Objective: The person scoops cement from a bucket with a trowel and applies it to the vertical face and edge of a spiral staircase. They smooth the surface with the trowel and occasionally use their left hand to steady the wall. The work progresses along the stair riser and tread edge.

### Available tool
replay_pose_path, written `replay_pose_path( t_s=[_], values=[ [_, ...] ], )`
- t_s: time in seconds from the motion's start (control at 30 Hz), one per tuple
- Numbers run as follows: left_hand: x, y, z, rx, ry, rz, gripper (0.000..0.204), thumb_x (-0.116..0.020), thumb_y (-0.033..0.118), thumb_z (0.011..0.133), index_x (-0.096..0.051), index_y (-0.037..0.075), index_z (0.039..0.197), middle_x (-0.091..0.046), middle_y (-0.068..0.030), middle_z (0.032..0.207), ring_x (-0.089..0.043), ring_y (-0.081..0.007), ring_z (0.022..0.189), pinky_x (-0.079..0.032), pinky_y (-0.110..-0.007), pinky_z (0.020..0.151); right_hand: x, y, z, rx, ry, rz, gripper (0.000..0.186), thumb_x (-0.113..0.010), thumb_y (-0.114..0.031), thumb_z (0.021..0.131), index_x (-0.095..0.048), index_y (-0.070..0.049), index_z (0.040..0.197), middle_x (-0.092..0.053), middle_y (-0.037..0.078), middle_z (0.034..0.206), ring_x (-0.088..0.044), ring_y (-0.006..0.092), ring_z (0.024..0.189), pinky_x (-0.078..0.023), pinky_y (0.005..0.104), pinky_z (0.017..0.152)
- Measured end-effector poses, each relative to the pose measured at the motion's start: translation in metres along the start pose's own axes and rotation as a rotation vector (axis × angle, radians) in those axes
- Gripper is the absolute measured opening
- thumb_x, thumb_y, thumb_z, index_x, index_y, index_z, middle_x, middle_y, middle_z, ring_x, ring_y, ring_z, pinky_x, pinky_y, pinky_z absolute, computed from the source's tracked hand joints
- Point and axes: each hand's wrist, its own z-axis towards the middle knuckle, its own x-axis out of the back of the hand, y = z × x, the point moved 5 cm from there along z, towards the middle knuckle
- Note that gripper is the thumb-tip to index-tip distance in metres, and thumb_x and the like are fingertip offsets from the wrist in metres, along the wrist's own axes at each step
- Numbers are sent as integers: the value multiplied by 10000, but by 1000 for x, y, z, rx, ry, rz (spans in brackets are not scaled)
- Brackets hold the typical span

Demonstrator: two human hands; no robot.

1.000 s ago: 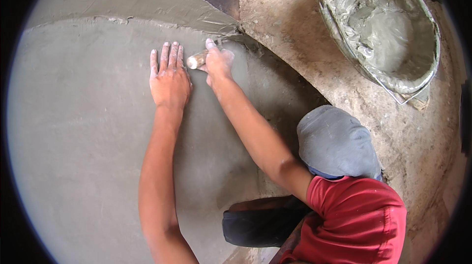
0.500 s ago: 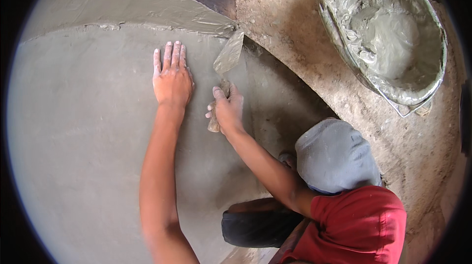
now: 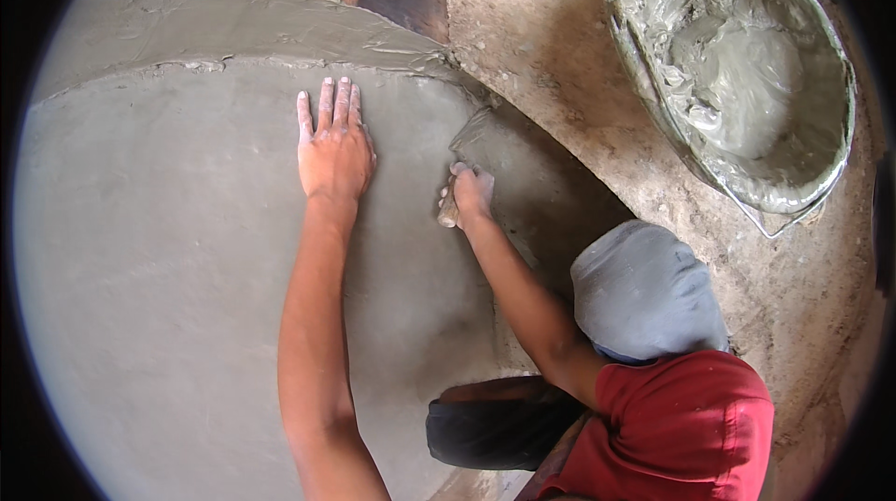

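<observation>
Left hand [image 3: 337,156] is lying flat, empty; right isn't showing.
Pressing lightly is likely sparing plaster [image 3: 187,221] beneath; co-worker [image 3: 681,426] is gripping trowel [image 3: 471,131] rightward.

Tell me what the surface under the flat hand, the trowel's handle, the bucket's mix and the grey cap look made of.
Surface: likely cement plaster, smooth and matte, by its even grey spread.
Trowel handle: perhaps wood, by its dull brownish look, though smears obscure it.
Mix in the bucket: probably wet mortar, glossy, by its folds and highlights.
Grey cap: matte cloth, by its soft creases.
</observation>
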Motion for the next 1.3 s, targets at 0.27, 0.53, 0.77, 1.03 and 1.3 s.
replay_pose_path(
  t_s=[0.27, 0.53, 0.77, 1.03, 1.3],
  values=[
    [-2, 1, -1, 8, -13, 5, 624, -442, 322, 1068, -376, 104, 1649, -318, -19, 1742, -227, -211, 1626, -125, -520, 1338, -9, -5, 7, -19, -72, 46, 147, -631, -114, 921, -570, -21, 1018, -552, 91, 775, -575, 227, 539, -504, 420, 436],
    [-2, 0, -2, -9, -9, 3, 618, -425, 316, 1070, -377, 106, 1650, -328, -17, 1739, -222, -207, 1628, -111, -517, 1342, -23, -23, 11, -49, -65, 74, 144, -646, -122, 915, -580, -7, 971, -561, 102, 785, -600, 240, 579, -509, 423, 451],
    [-1, 2, -5, -5, -22, -13, 620, -449, 320, 1066, -384, 107, 1645, -337, -20, 1733, -234, -212, 1624, -123, -514, 1340, -28, -26, 24, 19, -22, 58, 199, -671, -127, 902, -561, 29, 957, -582, 135, 843, -610, 251, 588, -506, 443, 456],
    [3, 0, -5, -19, -38, -12, 631, -471, 306, 1051, -389, 98, 1641, -342, -24, 1730, -238, -207, 1622, -130, -507, 1341, -68, -41, 53, 132, 72, -145, 424, -734, -180, 900, -552, 83, 1178, -627, 167, 968, -668, 255, 754, -572, 433, 643],
    [8, -1, -6, 27, -1, -101, 731, -633, 310, 960, -420, 91, 1624, -378, -59, 1713, -287, -217, 1607, -145, -486, 1346, -100, -69, 4, 7, -100, 208, 398, -772, -258, 967, -601, 42, 1164, -643, 138, 1003, -677, 257, 782, -593, 428, 677]
  ],
)
